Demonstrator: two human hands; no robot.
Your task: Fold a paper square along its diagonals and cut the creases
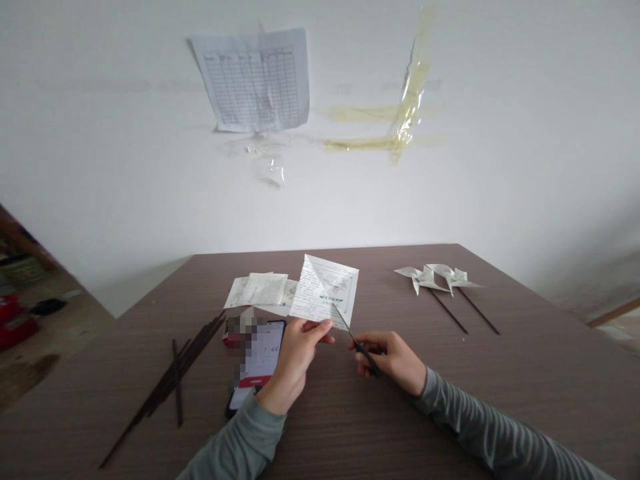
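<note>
My left hand (297, 357) pinches the lower edge of a printed paper square (325, 287), which is held up above the table and shows diagonal creases. In my right hand (393, 360) is a pair of scissors (367, 357) with dark handles. Their blades reach over the paper's lower right part, pointing in toward its middle. Behind the left hand lie several loose paper pieces (263, 290). Two paper pinwheels (425, 277) on dark sticks rest on the table at the right.
A phone (263, 353) lies left of my left hand, with a small box (235, 330) at its top end. Several dark sticks (175, 367) are bundled on the table (340, 427) at the left. A white wall with a taped sheet (255, 80) stands behind.
</note>
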